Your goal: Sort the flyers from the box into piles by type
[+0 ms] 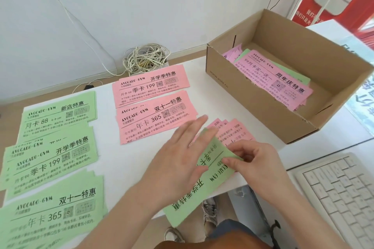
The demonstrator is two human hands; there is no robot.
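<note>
Pinching the long green paper flyer (192,196) by its right edge is the right hand (255,159), thumb and fingers (238,148) curled onto the paper. The left hand (182,153) just lies flat on top, fingers straight, not gripping anything. That flyer sits slanted, and its near end hangs off the near edge of the white desk (107,127). Poking out from under it on the far side is a fan of pink paper flyers (232,131).

Room-wise it's tight. Three green piles (50,159) fill the left and two pink piles (155,119) sit just beyond the left hand, with a bare strip of desk between them. The open brown cardboard box (253,103) is far right, with more flyers inside. A white keyboard (334,194) crowds the near right.
</note>
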